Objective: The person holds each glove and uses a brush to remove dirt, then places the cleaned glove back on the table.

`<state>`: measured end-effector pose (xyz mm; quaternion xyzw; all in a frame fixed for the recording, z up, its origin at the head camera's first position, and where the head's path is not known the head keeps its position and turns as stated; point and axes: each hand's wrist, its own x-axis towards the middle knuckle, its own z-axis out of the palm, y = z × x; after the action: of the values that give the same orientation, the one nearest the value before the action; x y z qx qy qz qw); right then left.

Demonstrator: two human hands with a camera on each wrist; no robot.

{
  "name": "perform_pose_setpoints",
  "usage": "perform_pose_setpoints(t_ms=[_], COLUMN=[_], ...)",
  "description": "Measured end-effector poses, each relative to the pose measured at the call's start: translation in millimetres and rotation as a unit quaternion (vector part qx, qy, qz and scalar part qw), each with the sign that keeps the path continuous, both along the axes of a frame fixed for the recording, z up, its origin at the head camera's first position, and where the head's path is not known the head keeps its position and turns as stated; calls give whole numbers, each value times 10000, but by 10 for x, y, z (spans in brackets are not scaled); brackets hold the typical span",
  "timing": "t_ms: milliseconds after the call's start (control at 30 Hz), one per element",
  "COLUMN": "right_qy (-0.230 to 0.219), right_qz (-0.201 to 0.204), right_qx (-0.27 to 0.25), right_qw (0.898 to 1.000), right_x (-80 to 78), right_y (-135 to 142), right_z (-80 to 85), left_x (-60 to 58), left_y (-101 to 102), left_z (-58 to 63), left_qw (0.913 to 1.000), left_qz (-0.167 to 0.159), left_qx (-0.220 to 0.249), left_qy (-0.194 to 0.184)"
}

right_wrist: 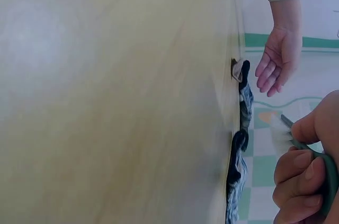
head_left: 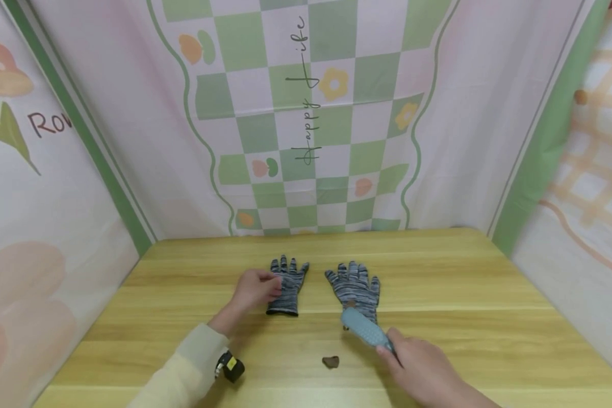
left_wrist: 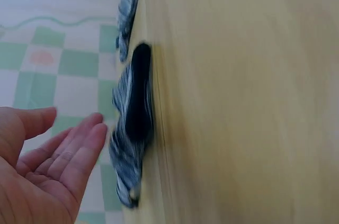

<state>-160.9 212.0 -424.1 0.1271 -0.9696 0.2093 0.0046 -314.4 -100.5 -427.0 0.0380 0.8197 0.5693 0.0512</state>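
Looking down on a yellow wood-grain surface (head_left: 438, 272) with, as landmark, a grey-and-black striped knitted glove (head_left: 357, 288), fingers pointing away. Over the landmark glove's cuff end, a light blue, oval-backed brush (head_left: 364, 328), gripped in the right hand (head_left: 422, 364), fingers curled tightly round the handle. To the left of the landmark glove, a second striped glove with a black cuff (head_left: 288, 294); above it, the left hand (head_left: 256, 288), loosely open, thumb apart, holding nothing. On the landmark glove near the brush tip, a small brown fragment (head_left: 351, 304); nearer the wearer than the landmark glove, an irregular dark brown scrap (head_left: 330, 361).

Judged from the pose, brush work at the landmark glove's cuff; next stroke seemingly calling for bristles laid lightly on the knit, with a steadying touch against sliding.

Visible from the right wrist but hidden from the head: blurred white bristles (right_wrist: 282, 136) and a dark green looped handle (right_wrist: 331, 181). Brush apparently raised above the landmark glove; contact impossible to confirm. From the left wrist, palm and fingers bare and apart from the second glove, despite overlapping in the head view.
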Motion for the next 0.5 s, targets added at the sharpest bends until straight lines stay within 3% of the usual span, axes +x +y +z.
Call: perform_pose_setpoints(t_ms=[233, 400, 500], right_qy=[170, 271, 403], right_qz=[-501, -701, -773], right_qx=[-14, 4, 46], right_qw=[9986, 9972, 9962], right_x=[-12, -62, -81], right_y=[79, 162, 223], right_z=[57, 97, 100], left_x=[63, 69, 59], left_y=[304, 513, 624], left_z=[31, 34, 32], left_qw=[9971, 9958, 9960], left_qz=[-625, -843, -800], left_qx=[56, -259, -386], left_qy=[441, 264, 137])
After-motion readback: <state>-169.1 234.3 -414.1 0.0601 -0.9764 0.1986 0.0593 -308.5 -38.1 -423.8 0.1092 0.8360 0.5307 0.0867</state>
